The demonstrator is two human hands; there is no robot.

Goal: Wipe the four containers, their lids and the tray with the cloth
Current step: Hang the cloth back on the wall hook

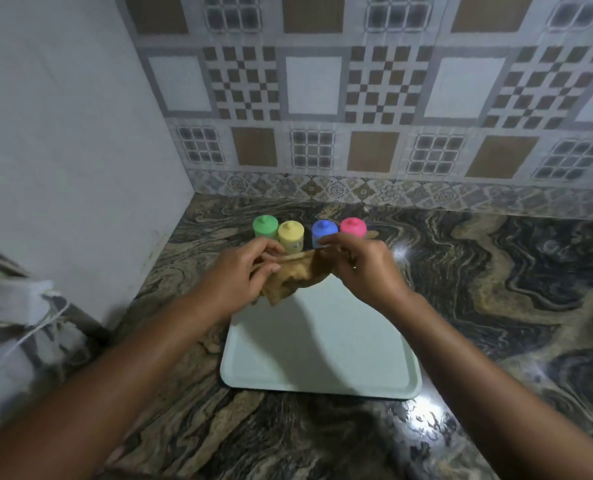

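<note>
Cloth (293,280) hangs stretched between left hand (241,275) and right hand (361,268) — each grip pinching an edge, seemingly to unfold it — above the tray's (319,368) far end; four lidded containers (291,236) line the counter (496,306) behind.

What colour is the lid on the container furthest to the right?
Pink. The rightmost container's lid shows best in the head view.

Tray (319,358) on counter (496,289), four containers behind it.
Containers stand in a left-to-right row on the counter past the tray's far edge, near the back wall (374,98): leftmost container (265,227) and rightmost container (353,227) each just beside a neighbour. Cloth (293,278) is held above the tray's far end, between left hand (243,278) and right hand (361,268).
</note>
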